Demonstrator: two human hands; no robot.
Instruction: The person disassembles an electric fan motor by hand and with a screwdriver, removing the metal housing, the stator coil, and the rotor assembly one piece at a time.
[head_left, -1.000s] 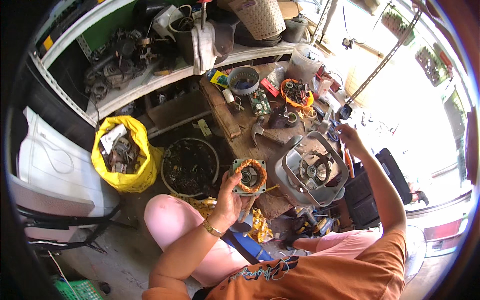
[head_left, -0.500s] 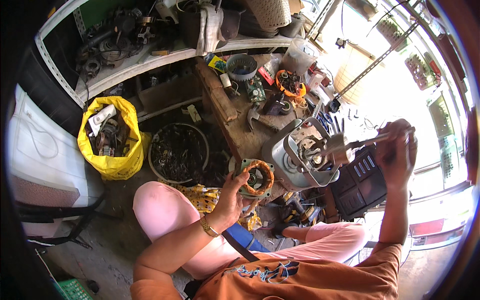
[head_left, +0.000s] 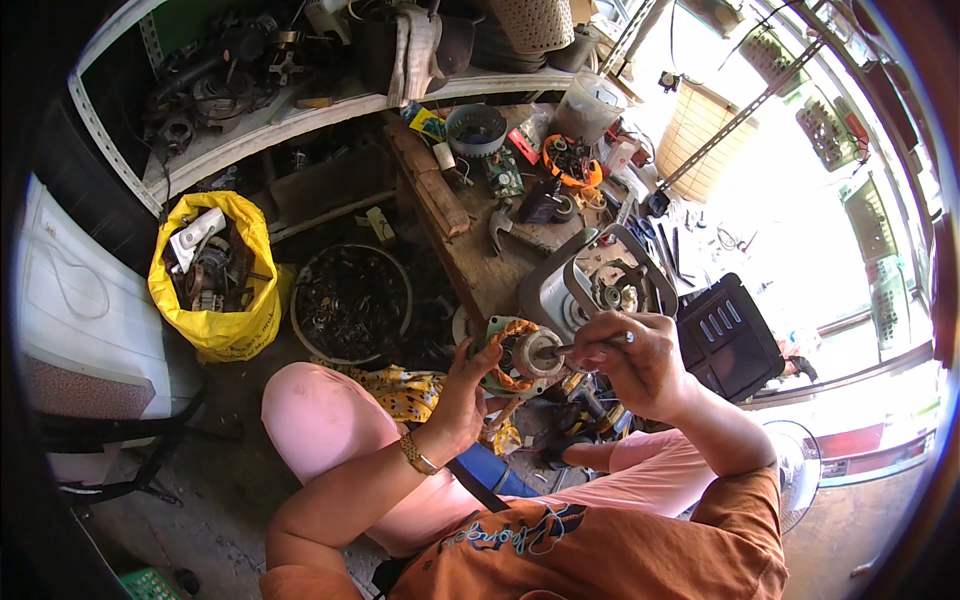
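In my left hand is a motor stator with a green frame and an orange-brown ring of windings. The fingers are closed on its left side. My right hand grips the shaft of a metal motor rotor. The rotor's round body covers the stator's opening; whether it has entered the bore I cannot tell. Just behind both hands stands a grey appliance housing with a loop-shaped frame and mechanical parts inside.
A hammer lies on the wooden bench, near an orange bowl of parts. A black vented panel leans at the right. On the floor at left are a yellow sack and a round tub of scrap.
My right hand has come left and down from the far right, bringing the rotor against the stator. My left hand has kept the stator in nearly the same place.
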